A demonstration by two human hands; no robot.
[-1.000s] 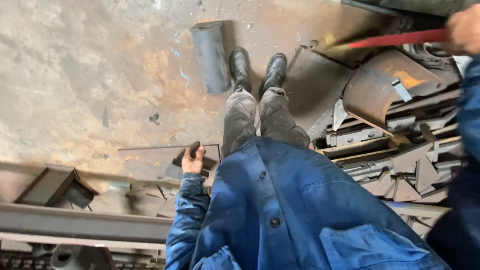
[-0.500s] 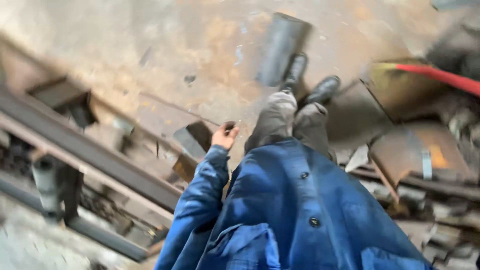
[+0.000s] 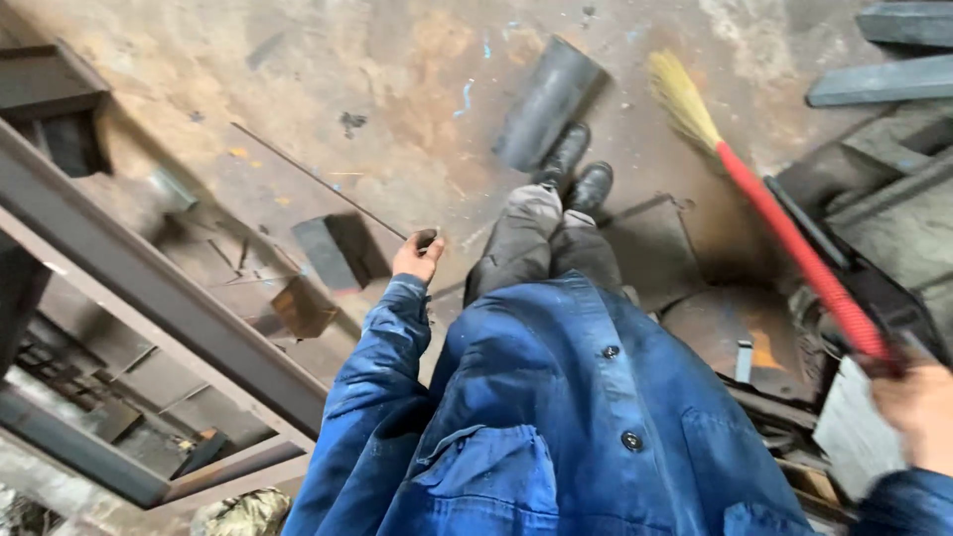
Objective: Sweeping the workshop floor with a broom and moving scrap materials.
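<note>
Your right hand is closed around the red handle of the broom, low on the shaft, so the pale straw bristles reach out ahead of you onto the stained concrete floor. Held that way, at a slant, the head can drag across the floor while you stand upright. The bristle end lies just right of the dark metal cylinder, which rests on its side on the floor just beyond your two black boots.

Your left hand hangs at your side, left of the broom and nearer to you than the cylinder, fingers curled around a small dark object (too small and blurred to name). How tightly it grips I cannot tell.

Counted: one broom, one cylinder, two boots. Left of the cylinder, a thin metal rod lies loose on the floor, and beside it sit two small rusty steel blocks. Further left, one long steel beam runs diagonally as part of a frame. Right of the broom, flat steel plates and offcuts are stacked out of the walkway, too jumbled to count.
</note>
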